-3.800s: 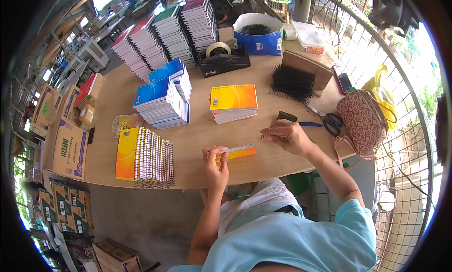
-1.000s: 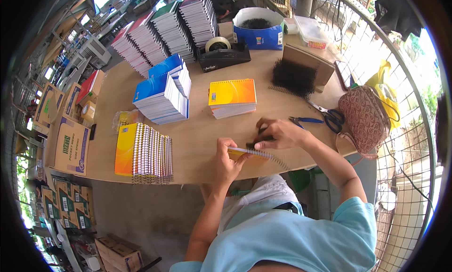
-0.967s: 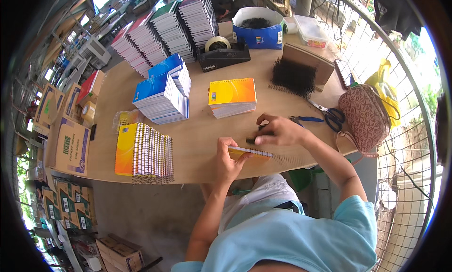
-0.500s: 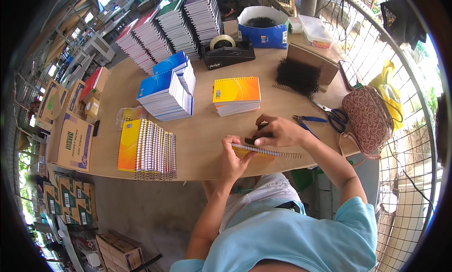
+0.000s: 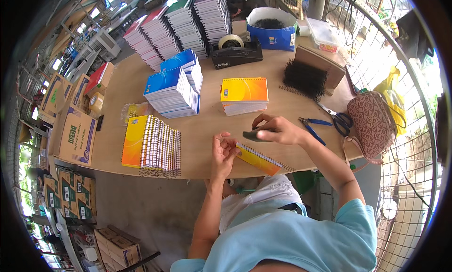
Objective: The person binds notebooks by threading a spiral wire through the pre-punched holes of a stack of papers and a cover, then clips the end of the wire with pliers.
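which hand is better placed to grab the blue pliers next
Probably the right hand: it's nearer the blue-handled pliers, though it would likely have to put down the dark flat piece. The left hand is farther off, at the yellow-orange notebook.

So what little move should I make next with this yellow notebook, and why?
I'd probably swap the dark flat piece in your right hand for the pliers: the wire coil seems threaded along the notebook, with its tail sticking out past one end, while your left hand holds the other.
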### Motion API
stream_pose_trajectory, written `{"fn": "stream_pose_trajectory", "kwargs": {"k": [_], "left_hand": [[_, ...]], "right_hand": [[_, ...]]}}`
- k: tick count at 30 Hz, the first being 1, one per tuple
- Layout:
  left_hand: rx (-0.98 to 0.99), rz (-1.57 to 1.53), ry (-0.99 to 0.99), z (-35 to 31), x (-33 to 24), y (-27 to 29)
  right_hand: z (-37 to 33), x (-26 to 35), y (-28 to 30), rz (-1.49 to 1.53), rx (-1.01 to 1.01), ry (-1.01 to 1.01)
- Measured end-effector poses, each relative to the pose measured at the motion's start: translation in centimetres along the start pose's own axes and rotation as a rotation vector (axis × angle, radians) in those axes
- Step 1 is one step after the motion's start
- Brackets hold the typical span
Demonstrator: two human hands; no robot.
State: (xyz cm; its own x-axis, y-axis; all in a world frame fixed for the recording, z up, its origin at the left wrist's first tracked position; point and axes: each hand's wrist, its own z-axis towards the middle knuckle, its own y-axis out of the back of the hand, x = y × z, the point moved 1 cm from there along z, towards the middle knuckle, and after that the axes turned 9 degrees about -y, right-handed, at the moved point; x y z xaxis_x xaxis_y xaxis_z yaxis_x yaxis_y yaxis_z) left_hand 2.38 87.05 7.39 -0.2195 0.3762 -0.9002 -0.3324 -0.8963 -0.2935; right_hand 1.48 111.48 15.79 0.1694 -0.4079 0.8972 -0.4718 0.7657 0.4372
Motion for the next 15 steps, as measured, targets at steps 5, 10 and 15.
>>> {"fn": "stream_pose_trajectory", "kwargs": {"k": [5, 10, 15], "left_hand": [[0.0, -0.041, -0.008, 0.2, -0.1, -0.5], [-0.017, -0.037, -0.067, 0.1, -0.9, -0.5], [-0.026, -0.033, -0.033, -0.2, -3.7, -0.4]], "right_hand": [[0.5, -0.1, -1.0, -0.152, -0.024, -0.054], [-2.4, -2.2, 1.2, -0.295, -0.238, 0.072], [-10.6, -7.0, 1.0, -0.69, -0.765, -0.294]]}}
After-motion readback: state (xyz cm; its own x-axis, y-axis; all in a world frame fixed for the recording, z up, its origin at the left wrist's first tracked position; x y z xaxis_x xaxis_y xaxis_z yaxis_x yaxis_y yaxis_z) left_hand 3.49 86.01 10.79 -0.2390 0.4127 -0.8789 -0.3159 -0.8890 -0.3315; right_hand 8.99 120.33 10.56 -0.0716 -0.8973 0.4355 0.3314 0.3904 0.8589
